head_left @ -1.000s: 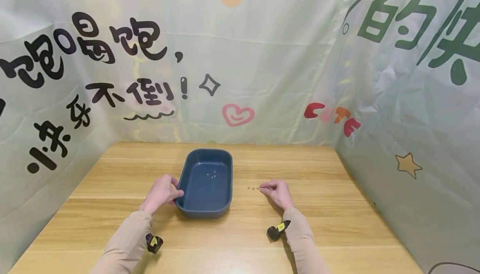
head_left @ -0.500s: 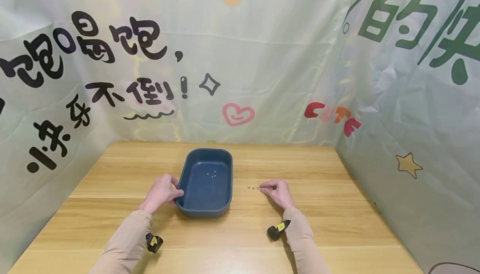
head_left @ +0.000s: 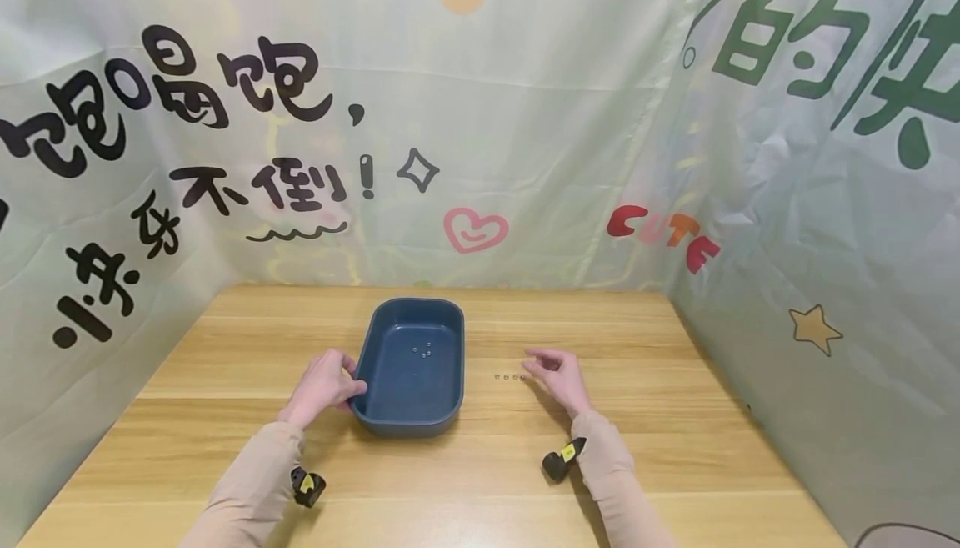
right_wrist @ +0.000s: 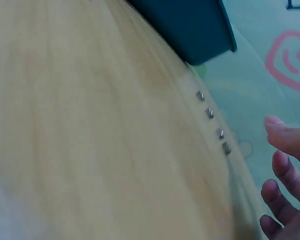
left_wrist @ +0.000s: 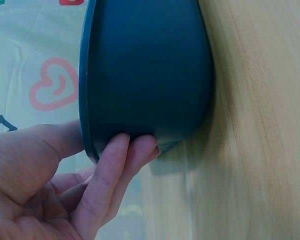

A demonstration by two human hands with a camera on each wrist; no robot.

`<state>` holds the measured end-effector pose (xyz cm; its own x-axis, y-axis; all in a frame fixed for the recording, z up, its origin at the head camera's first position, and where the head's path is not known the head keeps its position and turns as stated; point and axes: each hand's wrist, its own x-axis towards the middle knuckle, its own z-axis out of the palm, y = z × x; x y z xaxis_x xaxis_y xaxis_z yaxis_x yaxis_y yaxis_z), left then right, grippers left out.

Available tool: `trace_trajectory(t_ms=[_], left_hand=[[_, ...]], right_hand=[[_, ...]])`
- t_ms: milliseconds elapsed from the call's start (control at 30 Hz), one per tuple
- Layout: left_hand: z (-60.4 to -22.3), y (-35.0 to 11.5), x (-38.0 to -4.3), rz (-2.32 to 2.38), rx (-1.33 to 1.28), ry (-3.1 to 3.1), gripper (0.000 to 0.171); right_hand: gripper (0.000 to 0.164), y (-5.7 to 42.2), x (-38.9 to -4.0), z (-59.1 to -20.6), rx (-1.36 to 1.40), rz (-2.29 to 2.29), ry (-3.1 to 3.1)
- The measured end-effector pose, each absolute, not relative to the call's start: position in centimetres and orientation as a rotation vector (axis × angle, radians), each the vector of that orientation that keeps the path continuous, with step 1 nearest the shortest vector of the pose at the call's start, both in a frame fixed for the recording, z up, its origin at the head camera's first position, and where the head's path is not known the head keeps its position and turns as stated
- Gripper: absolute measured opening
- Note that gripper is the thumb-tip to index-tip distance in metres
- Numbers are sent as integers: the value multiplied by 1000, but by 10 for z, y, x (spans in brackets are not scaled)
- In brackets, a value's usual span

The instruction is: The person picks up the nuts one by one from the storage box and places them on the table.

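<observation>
Blue tub (head_left: pixel 408 429) clasped in the left grip (head_left: pixel 324 387); four small metal pieces (right_wrist: pixel 210 113) in a row just beside the right grip (head_left: pixel 557 379).
On the worktop (head_left: pixel 480 481), between tub and right grip: the row, with one end just beside the fingertips and the other nearer the tub. Inside the tub, several small shiny bits (head_left: pixel 424 355), too tiny to make out clearly. On the left, grasping the tub's side near its closer corner, with thumb over the rim and fingers against the outer wall. On the right, released, with thumb and fingers lightly bent and parted. Extended forward on both sides in beige sleeves (head_left: pixel 251 473).
</observation>
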<state>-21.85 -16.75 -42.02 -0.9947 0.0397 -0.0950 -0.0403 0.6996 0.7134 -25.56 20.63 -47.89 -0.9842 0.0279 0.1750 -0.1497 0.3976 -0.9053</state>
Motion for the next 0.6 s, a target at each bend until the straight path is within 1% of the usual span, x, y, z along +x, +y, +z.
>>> trace_trajectory(t_ms=[133,400,600], left_hand=[[-421,-168,-219,1166,-3,2807,26],[-420,-167,-219,1172,-19,2788,29],[-420,-168,-218,1159,-23,2795,29]], right_hand=[[30,198,-260,-457,207,1525,-2549],[27,175,-274,-405,565,1253,-2653],[24,148,-284,-366,676,1061,-2784]])
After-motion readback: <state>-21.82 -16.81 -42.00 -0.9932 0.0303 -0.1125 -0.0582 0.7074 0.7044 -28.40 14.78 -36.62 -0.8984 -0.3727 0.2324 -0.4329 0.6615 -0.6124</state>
